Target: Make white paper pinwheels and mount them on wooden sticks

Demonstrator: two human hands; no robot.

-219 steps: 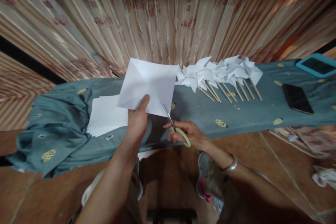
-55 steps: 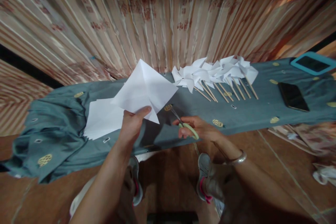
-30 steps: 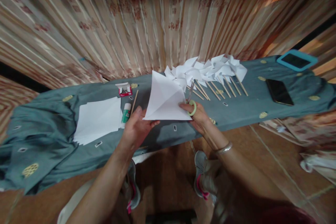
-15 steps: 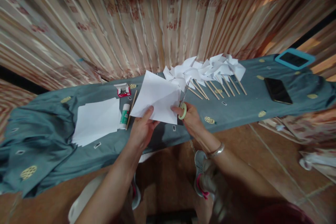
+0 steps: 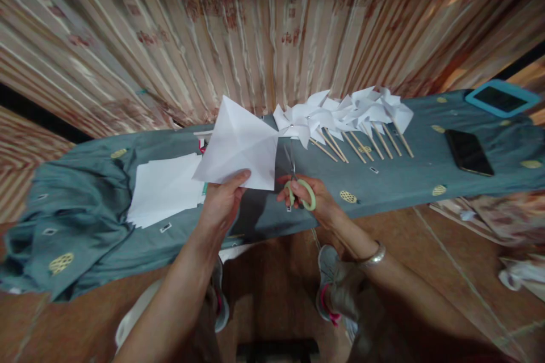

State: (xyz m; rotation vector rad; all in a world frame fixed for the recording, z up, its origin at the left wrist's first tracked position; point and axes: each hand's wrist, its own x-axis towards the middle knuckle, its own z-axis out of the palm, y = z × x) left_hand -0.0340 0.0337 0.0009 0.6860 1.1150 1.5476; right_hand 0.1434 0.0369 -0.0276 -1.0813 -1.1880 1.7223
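My left hand [image 5: 225,195] grips a creased white sheet of paper [image 5: 242,144] by its lower edge, thumb on top, and holds it above the table. To the right of the sheet, my right hand [image 5: 309,193] has its fingers in the pale green handles of a pair of scissors [image 5: 293,161]. The blades point away from me and stand apart from the paper. Behind the sheet at the right lie several white paper pinwheels [image 5: 340,113] on wooden sticks. Left of my left hand is a stack of white paper [image 5: 164,190]. The sheet partly hides a small red box [image 5: 201,144].
A grey-green cloth [image 5: 264,221] with yellow pineapple prints covers the narrow table. At the right lie a black phone [image 5: 469,151] and a blue-framed device [image 5: 502,97]. A patterned curtain [image 5: 255,28] hangs behind the table. A green glue stick [image 5: 205,188] is mostly hidden.
My right hand has let go of the paper's right edge and moved slightly down, its fingers now in the scissor handles. The sheet has shifted left in my left hand, covering most of the glue stick.
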